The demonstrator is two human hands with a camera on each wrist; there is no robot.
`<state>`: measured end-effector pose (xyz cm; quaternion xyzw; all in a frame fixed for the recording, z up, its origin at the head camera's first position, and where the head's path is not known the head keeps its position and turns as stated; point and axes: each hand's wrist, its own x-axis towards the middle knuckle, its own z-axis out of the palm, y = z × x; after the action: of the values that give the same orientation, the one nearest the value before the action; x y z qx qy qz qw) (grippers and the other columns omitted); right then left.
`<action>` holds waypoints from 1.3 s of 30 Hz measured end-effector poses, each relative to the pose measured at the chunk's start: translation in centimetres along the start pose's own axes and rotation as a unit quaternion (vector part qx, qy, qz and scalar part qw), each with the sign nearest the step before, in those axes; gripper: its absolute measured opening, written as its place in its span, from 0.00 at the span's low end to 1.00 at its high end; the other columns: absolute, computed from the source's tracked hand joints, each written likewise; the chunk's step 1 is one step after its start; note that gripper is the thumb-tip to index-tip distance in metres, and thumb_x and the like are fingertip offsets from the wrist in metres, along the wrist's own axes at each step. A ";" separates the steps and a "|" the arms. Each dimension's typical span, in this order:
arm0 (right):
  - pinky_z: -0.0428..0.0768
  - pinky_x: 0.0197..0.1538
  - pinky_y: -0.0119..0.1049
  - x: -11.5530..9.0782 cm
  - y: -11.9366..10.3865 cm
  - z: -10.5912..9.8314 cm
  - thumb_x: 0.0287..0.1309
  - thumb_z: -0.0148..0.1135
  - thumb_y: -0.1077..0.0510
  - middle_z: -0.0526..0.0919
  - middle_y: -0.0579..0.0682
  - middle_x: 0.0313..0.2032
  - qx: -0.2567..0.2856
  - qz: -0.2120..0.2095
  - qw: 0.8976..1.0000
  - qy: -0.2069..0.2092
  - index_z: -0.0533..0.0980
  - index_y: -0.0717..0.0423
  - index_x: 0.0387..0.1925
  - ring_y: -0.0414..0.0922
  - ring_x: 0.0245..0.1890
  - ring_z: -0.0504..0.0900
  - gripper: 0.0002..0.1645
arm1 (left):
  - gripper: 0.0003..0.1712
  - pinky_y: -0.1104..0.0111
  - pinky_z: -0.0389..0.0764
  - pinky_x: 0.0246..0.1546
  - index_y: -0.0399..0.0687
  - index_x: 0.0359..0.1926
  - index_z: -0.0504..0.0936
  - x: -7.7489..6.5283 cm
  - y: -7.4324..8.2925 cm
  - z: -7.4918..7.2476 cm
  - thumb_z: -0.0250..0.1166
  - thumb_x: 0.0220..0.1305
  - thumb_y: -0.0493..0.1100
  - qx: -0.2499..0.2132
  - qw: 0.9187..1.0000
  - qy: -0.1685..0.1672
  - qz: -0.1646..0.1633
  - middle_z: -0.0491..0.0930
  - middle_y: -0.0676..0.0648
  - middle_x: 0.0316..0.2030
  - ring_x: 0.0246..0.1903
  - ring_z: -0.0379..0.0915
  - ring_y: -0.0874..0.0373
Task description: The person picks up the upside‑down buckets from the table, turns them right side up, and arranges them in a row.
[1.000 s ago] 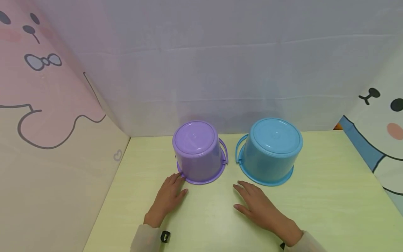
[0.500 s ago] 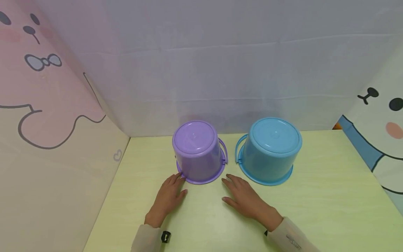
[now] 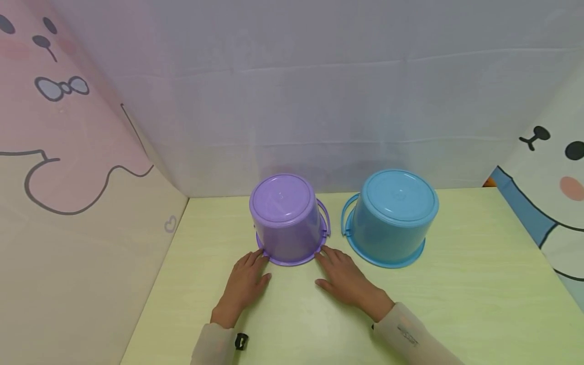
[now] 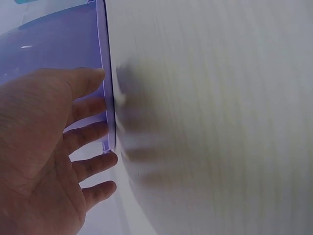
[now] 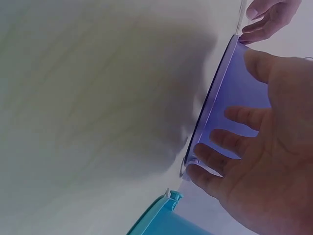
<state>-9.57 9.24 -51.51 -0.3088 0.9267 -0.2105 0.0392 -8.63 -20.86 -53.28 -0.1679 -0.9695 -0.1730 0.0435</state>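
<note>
A purple bucket (image 3: 287, 238) stands upside down on the table, its handle hanging on the right side. My left hand (image 3: 244, 281) lies at the front left of its rim, fingertips right at the edge and fingers loosely straight. On the front right of the same rim, the fingertips of my right hand (image 3: 347, 279) reach the edge, thumb spread apart. In the right wrist view the purple bucket (image 5: 227, 93) shows behind the spread fingers. A larger blue bucket (image 3: 392, 238), also upside down, stands to the right, apart from both hands.
The pale yellow-green table (image 3: 479, 279) meets a white cloth backdrop (image 3: 319, 101) just behind the buckets. Cartoon-printed panels border the left side (image 3: 82, 152) and the right side (image 3: 556, 203). The blue handle (image 3: 345, 215) hangs in the narrow gap between the buckets.
My right hand has moved left, from in front of the blue bucket to the purple bucket's front right rim. The left hand and both buckets have stayed in place.
</note>
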 end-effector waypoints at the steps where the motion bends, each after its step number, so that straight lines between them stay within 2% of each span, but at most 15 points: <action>1: 0.71 0.70 0.66 0.1 -0.1 0.0 0.72 0.67 0.53 0.66 0.70 0.73 -0.001 0.003 1.000 -0.003 0.67 0.68 0.73 0.68 0.71 0.69 0.37 | 0.26 0.39 0.70 0.69 0.35 0.63 0.80 0.0 0.0 0.0 0.72 0.68 0.41 -0.001 1.000 0.001 0.000 0.75 0.34 0.69 0.67 0.70 0.31; 15: 0.72 0.69 0.66 0.9 -0.3 1.1 0.71 0.68 0.50 0.66 0.70 0.74 -0.033 0.032 0.999 -0.027 0.68 0.66 0.73 0.69 0.70 0.69 0.39 | 0.25 0.39 0.72 0.66 0.35 0.61 0.81 0.3 -0.1 0.3 0.74 0.66 0.40 0.012 1.000 0.012 0.003 0.77 0.35 0.66 0.65 0.72 0.32; 24: 0.75 0.67 0.65 1.1 -0.4 0.9 0.69 0.71 0.52 0.70 0.67 0.70 -0.051 0.025 0.998 -0.015 0.70 0.65 0.71 0.69 0.67 0.71 0.37 | 0.24 0.41 0.75 0.64 0.36 0.59 0.82 0.6 -0.2 0.5 0.74 0.65 0.40 0.025 0.999 0.029 0.010 0.79 0.36 0.64 0.64 0.73 0.35; 39: 0.77 0.64 0.64 1.5 -0.3 0.8 0.66 0.73 0.52 0.72 0.65 0.67 -0.053 0.022 0.998 -0.013 0.72 0.63 0.69 0.67 0.64 0.73 0.35 | 0.22 0.40 0.77 0.61 0.36 0.57 0.82 0.8 -0.1 0.7 0.75 0.64 0.40 0.027 0.999 0.036 0.008 0.79 0.37 0.61 0.63 0.73 0.36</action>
<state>-10.47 7.87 -52.00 -0.2926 0.9425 -0.1563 0.0397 -9.47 -20.44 -53.82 -0.1680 -0.9702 -0.1526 0.0845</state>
